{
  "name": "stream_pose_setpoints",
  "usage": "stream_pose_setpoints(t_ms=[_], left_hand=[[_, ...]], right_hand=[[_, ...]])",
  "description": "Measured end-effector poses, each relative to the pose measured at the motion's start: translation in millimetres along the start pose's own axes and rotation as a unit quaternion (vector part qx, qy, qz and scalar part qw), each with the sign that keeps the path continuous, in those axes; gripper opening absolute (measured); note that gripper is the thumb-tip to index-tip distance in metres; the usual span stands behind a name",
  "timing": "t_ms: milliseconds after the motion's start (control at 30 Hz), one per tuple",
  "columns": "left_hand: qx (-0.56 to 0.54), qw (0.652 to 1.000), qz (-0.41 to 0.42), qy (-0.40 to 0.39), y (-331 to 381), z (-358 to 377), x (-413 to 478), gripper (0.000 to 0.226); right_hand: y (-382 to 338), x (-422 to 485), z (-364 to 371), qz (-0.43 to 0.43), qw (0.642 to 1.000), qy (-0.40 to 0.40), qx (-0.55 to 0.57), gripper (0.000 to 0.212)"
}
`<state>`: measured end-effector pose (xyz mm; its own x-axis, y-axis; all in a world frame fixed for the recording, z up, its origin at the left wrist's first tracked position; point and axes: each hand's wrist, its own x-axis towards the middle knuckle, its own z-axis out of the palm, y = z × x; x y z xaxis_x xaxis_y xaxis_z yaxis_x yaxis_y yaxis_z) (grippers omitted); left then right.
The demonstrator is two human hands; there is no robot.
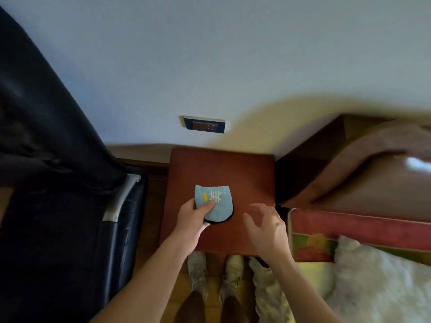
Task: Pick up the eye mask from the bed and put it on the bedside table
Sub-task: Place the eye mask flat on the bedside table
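Observation:
The eye mask [218,203] is light blue with a white lash pattern, a yellow mark and a black rim, and it looks folded in half. It lies over the middle of the reddish-brown bedside table [247,173]. My left hand [194,217] grips its lower left part, thumb on top. To the right of the mask my right hand [265,227] hovers above the table's front right area, fingers spread and holding nothing. The bed [363,229] with a red edge stands at the right.
A dark blue chair or couch [58,206] with a metal leg fills the left side. A wall socket [205,125] sits above the table. The wooden headboard [349,159] rises at the right. A white fluffy blanket [377,283] lies on the bed. My shoes [217,273] stand below the table's front edge.

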<state>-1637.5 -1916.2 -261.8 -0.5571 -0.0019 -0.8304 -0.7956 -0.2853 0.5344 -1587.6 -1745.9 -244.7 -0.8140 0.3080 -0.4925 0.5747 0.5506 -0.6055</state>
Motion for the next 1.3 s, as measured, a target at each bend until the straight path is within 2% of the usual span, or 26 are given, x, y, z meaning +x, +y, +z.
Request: stream_pose_setpoints(t_ms=[100, 233, 333, 467, 600, 700, 767, 800, 833, 900, 967, 1067, 1300], left_hand=[[0.065, 0.998, 0.011, 0.022, -27, -5, 62, 0.03], [0.131, 0.99, 0.029, 0.052, -64, -7, 128, 0.015], [0.202, 0.975, 0.059, 0.074, -78, -4, 158, 0.012], [0.287, 0.944, 0.123, 0.109, -88, -1, 176, 0.022], [0.394, 0.896, 0.155, 0.133, -100, -2, 183, 0.029], [0.473, 0.84, 0.216, 0.155, -104, -3, 181, 0.041], [0.526, 0.791, 0.264, 0.165, -107, -7, 172, 0.059], [0.559, 0.755, 0.303, 0.161, -109, -11, 166, 0.067], [0.6, 0.703, 0.35, 0.149, -111, -16, 159, 0.069], [0.682, 0.591, 0.422, 0.085, -117, -28, 145, 0.06], [0.744, 0.522, 0.418, 0.004, -127, -39, 137, 0.06], [0.786, 0.49, 0.375, -0.043, -139, -50, 135, 0.069], [0.794, 0.495, 0.351, -0.037, -139, -33, 147, 0.073]], right_hand=[[40, 31, 33, -0.004, 0.999, -0.021, -0.041, 0.042], [94, 66, 73, -0.028, 0.991, -0.039, -0.128, 0.05], [125, 76, 98, -0.057, 0.985, -0.048, -0.159, 0.055], [149, 77, 118, -0.109, 0.976, -0.034, -0.187, 0.058], [160, 76, 127, -0.116, 0.971, -0.022, -0.21, 0.061], [165, 74, 129, -0.12, 0.967, -0.031, -0.224, 0.061], [168, 74, 129, -0.126, 0.962, -0.043, -0.237, 0.06], [171, 74, 129, -0.13, 0.96, -0.046, -0.243, 0.061], [172, 74, 129, -0.133, 0.958, -0.048, -0.248, 0.061], [174, 74, 130, -0.139, 0.955, -0.047, -0.257, 0.063], [177, 74, 132, -0.146, 0.951, -0.048, -0.268, 0.065], [181, 72, 134, -0.153, 0.946, -0.05, -0.281, 0.067], [186, 74, 133, -0.159, 0.943, -0.052, -0.289, 0.069]])
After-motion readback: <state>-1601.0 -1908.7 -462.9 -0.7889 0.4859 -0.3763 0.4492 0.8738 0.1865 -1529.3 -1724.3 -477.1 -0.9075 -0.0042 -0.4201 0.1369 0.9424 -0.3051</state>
